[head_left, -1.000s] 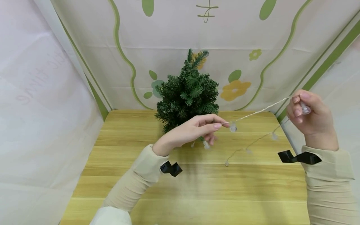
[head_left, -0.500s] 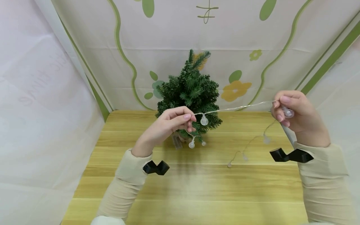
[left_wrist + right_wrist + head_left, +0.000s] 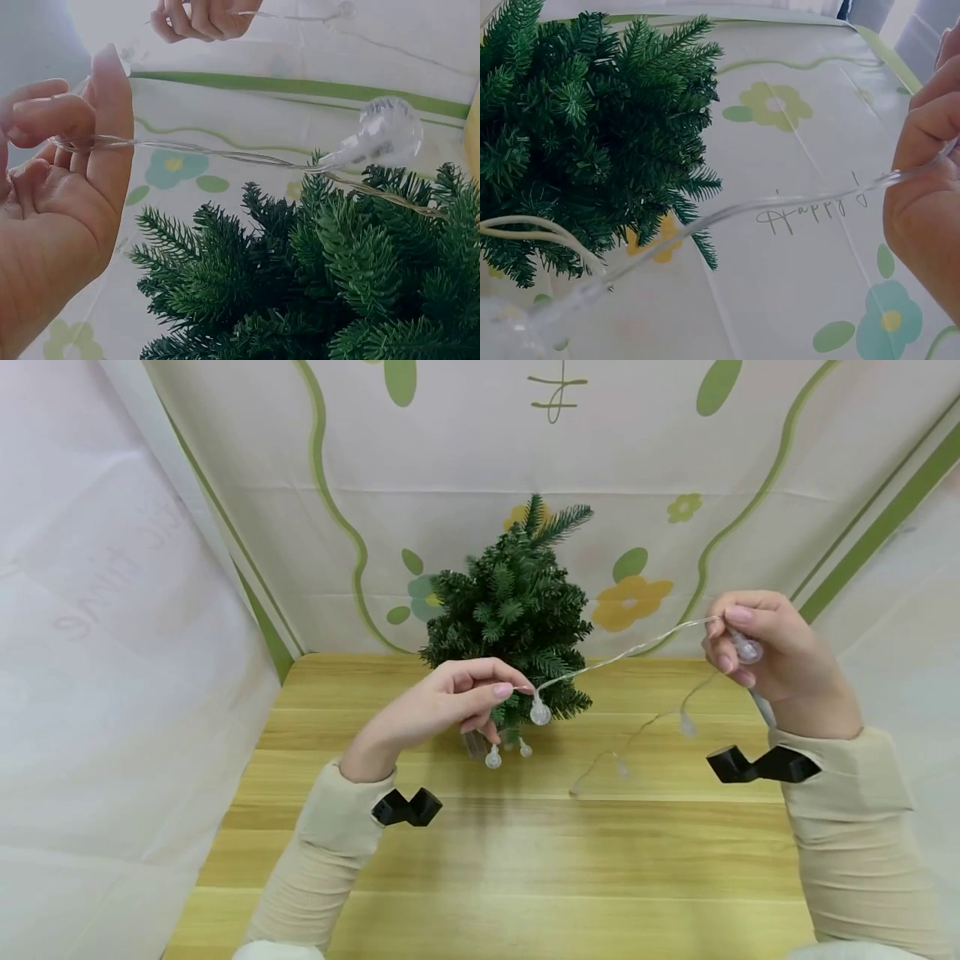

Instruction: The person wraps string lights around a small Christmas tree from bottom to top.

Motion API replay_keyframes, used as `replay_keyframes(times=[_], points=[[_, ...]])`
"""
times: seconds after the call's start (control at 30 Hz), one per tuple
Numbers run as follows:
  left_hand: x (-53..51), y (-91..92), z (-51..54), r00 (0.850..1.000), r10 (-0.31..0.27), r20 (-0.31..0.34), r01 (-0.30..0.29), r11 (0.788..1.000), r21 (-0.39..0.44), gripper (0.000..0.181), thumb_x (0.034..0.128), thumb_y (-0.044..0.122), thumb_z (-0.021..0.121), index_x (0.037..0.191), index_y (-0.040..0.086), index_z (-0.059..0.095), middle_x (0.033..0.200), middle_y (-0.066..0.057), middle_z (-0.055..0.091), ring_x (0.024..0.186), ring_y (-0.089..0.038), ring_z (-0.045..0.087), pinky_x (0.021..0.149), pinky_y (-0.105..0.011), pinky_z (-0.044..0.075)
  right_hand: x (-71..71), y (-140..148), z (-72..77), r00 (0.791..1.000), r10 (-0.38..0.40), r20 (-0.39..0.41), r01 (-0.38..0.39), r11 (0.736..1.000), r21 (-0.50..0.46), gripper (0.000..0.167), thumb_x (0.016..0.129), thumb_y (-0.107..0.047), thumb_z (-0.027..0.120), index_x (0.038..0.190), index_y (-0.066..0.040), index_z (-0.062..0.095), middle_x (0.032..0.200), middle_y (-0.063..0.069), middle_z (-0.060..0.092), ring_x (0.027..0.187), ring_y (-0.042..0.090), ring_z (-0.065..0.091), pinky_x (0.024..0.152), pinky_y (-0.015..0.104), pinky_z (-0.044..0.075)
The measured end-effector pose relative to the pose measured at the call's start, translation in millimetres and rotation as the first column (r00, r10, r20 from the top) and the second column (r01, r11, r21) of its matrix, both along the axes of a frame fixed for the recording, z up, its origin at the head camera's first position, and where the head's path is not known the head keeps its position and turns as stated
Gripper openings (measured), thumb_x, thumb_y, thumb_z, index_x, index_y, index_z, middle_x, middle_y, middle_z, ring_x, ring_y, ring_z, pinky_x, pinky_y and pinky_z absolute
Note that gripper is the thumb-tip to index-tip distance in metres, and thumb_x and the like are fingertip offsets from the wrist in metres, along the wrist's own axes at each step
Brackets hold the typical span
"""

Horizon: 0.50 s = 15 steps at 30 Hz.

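A small green artificial tree (image 3: pixel 517 602) stands at the table's back, its tip leaning right. My left hand (image 3: pixel 450 697) pinches a clear light string (image 3: pixel 615 657) in front of the tree, close beside a round bulb (image 3: pixel 540 710). Off to the right, my right hand (image 3: pixel 780 652) pinches the same string, with another bulb (image 3: pixel 747 649) against its fingers. The string between the hands sags slightly. Its tail, with several small bulbs, hangs below the right hand. In the left wrist view the string (image 3: pixel 225 156) passes over the tree's branches (image 3: pixel 285 285).
The wooden table (image 3: pixel 525 860) carries the tree. Two small bulbs (image 3: pixel 492 757) hang low in front of it, near a clear box-like piece (image 3: pixel 474 743) partly behind the left hand. A patterned cloth (image 3: pixel 480 443) hangs behind, with white cloth at both sides.
Both hands have moved left, the left one first up and then slightly down. The string's tail has shifted left with the right hand. The treetop has tilted right.
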State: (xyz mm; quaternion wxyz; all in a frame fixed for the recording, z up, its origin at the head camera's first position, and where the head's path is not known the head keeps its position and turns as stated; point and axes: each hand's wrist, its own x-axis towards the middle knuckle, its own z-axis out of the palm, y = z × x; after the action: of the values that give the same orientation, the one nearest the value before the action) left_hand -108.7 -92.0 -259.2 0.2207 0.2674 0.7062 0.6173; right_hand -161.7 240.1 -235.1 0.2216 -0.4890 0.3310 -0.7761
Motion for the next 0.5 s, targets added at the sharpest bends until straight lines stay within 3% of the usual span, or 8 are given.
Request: replay_keyframes(times=[0.13,0.33,0.5], points=[[2.6,6.6,-0.4,0.999,-0.048,0.017,0.048,0.999,0.013,0.024,0.1004,0.011,0.045,0.113,-0.003,0.059,0.059,-0.004,0.046,0.055,-0.013,0.052,0.069,-0.043,0.058,-4.1,2.3,-2.8,0.999,0.005,0.032,-0.006,1.000,0.025,0.043,0.097,0.011,0.018,0.098,0.019,0.060,0.081,0.018,0.070,0.048,0.020,0.029,0.033,0.020,0.017],[4.0,7.7,-4.7,0.971,-0.233,0.053,0.231,0.972,0.038,0.023,0.1026,0.010,0.038,0.105,-0.008,0.052,0.073,0.001,0.063,0.064,-0.014,0.062,0.062,-0.034,0.055,-7.0,2.2,-6.2,1.000,0.015,0.023,-0.017,0.998,0.058,0.043,0.098,0.011,0.018,0.100,0.018,0.061,0.082,0.017,0.070,0.049,0.020,0.030,0.033,0.021,0.017],[4.9,2.0,-5.0,0.961,-0.272,0.052,0.269,0.961,0.055,0.027,0.1020,0.010,0.038,0.109,-0.013,0.050,0.067,0.002,0.062,0.059,-0.014,0.061,0.064,-0.036,0.056,-6.7,2.3,-6.8,1.000,0.022,0.009,-0.023,0.997,0.078,0.043,0.098,0.011,0.019,0.101,0.017,0.061,0.084,0.016,0.070,0.051,0.021,0.031,0.033,0.022,0.018]])
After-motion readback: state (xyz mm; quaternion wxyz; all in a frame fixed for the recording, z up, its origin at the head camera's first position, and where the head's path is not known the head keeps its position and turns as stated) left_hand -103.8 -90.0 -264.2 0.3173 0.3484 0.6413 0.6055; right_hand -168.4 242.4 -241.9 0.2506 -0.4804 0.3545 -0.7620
